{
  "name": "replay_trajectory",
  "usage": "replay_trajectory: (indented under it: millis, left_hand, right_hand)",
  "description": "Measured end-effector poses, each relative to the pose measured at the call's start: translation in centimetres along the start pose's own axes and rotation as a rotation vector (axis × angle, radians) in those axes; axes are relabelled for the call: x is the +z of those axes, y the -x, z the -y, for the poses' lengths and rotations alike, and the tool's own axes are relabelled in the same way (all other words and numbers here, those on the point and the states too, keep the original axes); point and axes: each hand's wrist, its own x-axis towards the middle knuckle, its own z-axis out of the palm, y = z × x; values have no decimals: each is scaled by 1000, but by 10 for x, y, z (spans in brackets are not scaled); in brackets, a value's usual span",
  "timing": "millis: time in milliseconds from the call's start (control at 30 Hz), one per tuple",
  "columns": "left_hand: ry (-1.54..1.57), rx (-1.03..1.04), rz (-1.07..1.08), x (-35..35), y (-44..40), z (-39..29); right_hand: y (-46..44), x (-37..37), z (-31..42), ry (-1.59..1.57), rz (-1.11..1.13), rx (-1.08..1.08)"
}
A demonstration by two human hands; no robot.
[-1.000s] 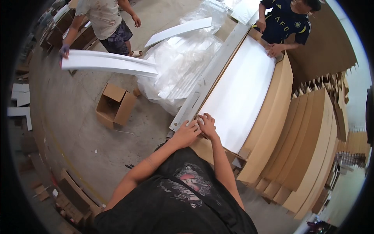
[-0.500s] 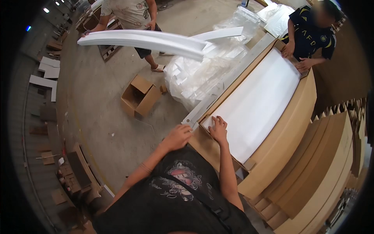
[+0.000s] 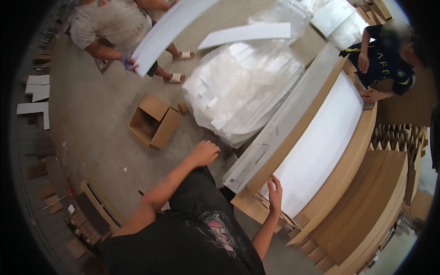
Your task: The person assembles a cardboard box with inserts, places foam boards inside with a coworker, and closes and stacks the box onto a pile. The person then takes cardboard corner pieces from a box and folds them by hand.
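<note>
A long cardboard carton [image 3: 340, 184] lies on the right with a white foam sheet [image 3: 316, 151] inside. My right hand [image 3: 275, 193] is at the carton's near end, fingers slightly bent and apart, by the sheet's corner; whether it touches the cardboard I cannot tell. My left hand [image 3: 205, 153] is in the air left of the carton, above the floor, with loosely curled fingers and nothing visible in them. At the far end, a co-worker in a dark jersey [image 3: 384, 68] has one hand [image 3: 373, 95] on the carton's end.
Another person [image 3: 110, 23] holds a long white strip [image 3: 169, 34] at upper left. A plastic-wrapped bundle [image 3: 229, 91] with a second white strip [image 3: 247, 34] on it lies beyond a grey beam [image 3: 261, 153]. A small open box [image 3: 153, 121] stands on the floor; stacked cardboard [image 3: 366, 201] is at right.
My left hand has come away from the carton's near corner. My right hand has shifted to the near end. The person at upper left has swung the white strip to a steeper angle.
</note>
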Motion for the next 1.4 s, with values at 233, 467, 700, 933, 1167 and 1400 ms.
replay_trajectory:
  millis: [233, 467, 700, 933, 1167, 1400]
  left_hand:
    - [-78, -164, 442, 12, -82, 184]
    - [315, -609, 219, 80, -176, 356]
    - [640, -778, 68, 188, -248, 438]
    - [-114, -454, 105, 226, -265, 429]
    - [12, -408, -235, 155, -250, 401]
    - [283, -501, -270, -8, -134, 298]
  right_hand:
    - [22, 66, 150, 128, -783, -108]
    - [-41, 241, 173, -22, -282, -299]
    - [-59, 328, 121, 84, 267, -45]
    - [-53, 346, 71, -22, 193, 409]
    - [-50, 327, 107, 17, 250, 426]
    - [-26, 291, 162, 339, 273, -3]
